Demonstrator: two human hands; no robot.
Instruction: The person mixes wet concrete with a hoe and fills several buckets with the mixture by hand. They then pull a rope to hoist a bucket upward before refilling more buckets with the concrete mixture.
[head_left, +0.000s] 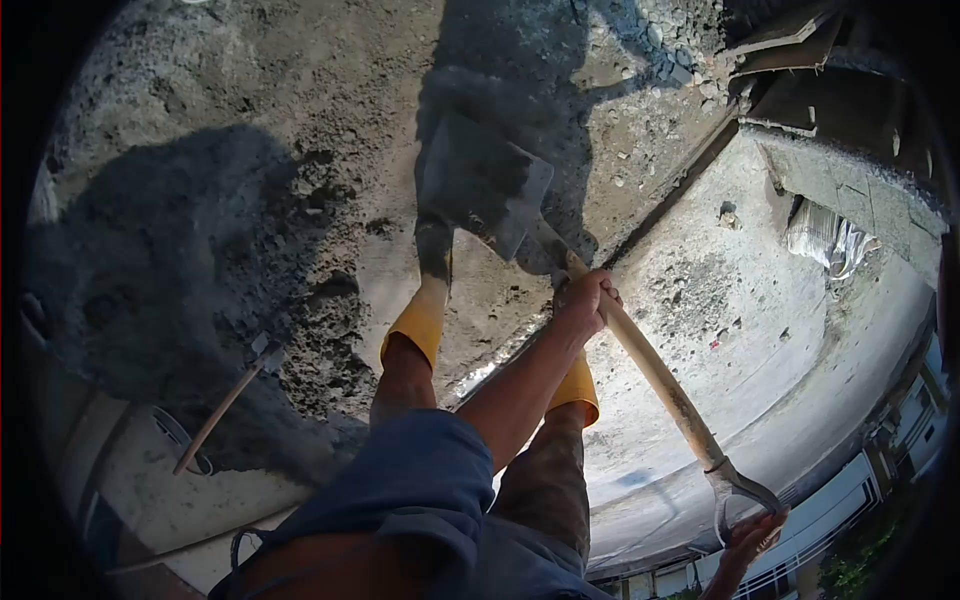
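Nearest to the camera, blue shorts (420, 490) cover the person's thighs, and below them two bare legs run down into two yellow rubber boots (418, 325), both planted in wet grey muck. One shovel (640, 355) is in hand. Its D-shaped grip sits at the lower right edge of the view, where the right hand (748, 545) reaches into it; the fingers (768, 522) curl through the loop, though the edge of the view cuts them off and I cannot tell how tightly they close. Further along, the left hand (585, 300) is clenched around the wooden shaft, wrapping it fully, just above the boots. Beyond that hand the shaft meets the blade (480, 180), a flat grey plate coated in cement and tilted over the ground in front of the boots.

To the left, a large heap of wet concrete mix (200, 270) lies in shadow, with a second tool (225, 405), one wooden-handled hoe or rake, lying against its near edge. Past the blade, loose gravel (660, 50) is scattered at the top. On the right, a pale concrete slab (790, 330) spreads out, with one crumpled plastic sack (825, 235) beside a low wall. No writing or brand can be read anywhere.
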